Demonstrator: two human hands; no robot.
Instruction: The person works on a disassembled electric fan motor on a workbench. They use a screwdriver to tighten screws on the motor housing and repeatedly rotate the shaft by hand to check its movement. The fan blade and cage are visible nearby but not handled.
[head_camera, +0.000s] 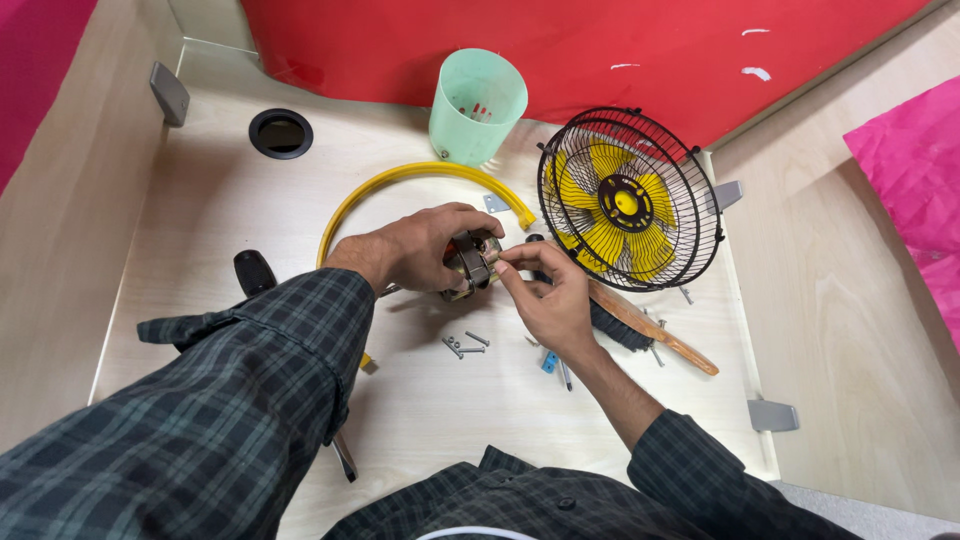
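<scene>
Small brown-and-silver metal fan motor (472, 262) gripped in left hand (420, 248), just left of black wire fan cage with yellow blades (628, 198); right hand (548, 298) fingertips pinched at motor's edge. Loose silver screws (464, 346) below motor; apparently mid-work, motor separate from cage.

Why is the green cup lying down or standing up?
Standing up. The green cup rests on its base with its open mouth facing up, by the red wall.

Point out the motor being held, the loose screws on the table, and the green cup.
motor (472, 262), head view, on its metal body between both hands.
loose screws (464, 346), head view, on the middle of the cluster.
green cup (477, 108), head view, on its outer wall.
</scene>
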